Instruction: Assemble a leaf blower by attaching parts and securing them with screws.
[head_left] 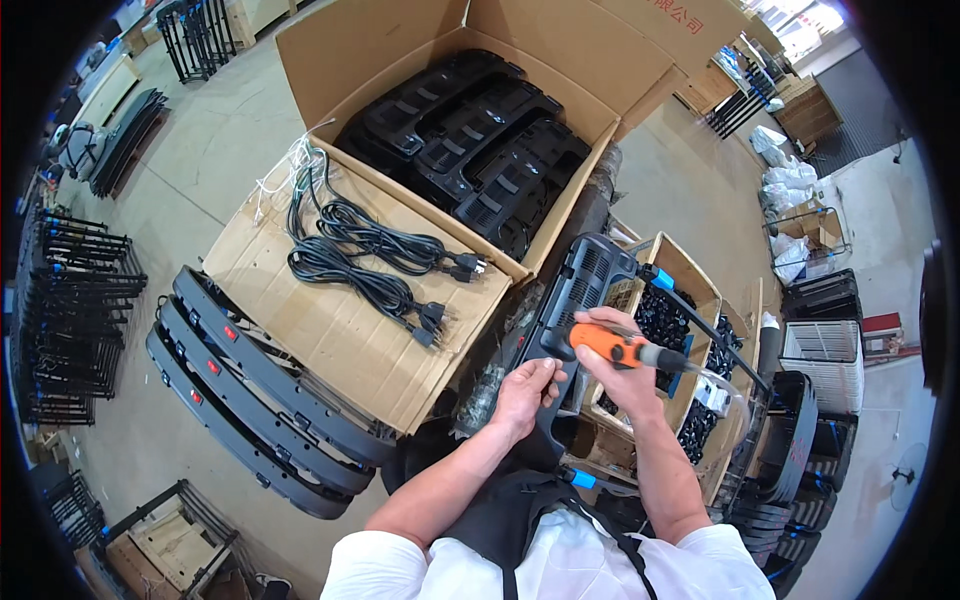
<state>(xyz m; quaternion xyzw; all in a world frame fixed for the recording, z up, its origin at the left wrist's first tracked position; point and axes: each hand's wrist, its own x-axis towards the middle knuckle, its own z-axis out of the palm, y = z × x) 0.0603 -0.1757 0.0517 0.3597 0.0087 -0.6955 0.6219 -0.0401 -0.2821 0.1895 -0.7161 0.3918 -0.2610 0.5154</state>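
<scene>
My right hand [622, 375] is wrapped round an orange power screwdriver [603, 343] with a grey end, held above a black plastic housing [585, 285]. The screwdriver's tip is not clearly visible. Just to its left, my left hand [527, 395] is closed with thumb and fingertips pinched together beside the housing. What those fingers hold, if anything, is too small to make out. The vented housing lies in front of me, and a black tube with a blue band [662, 280] runs off to its right.
An open carton [400, 60] of black plastic covers stands ahead. Coiled black power cords [365, 240] lie on a flat cardboard box [290, 310] to the left, above curved grey parts [260, 420]. Right of the housing are wooden bins [705, 290] of small black parts.
</scene>
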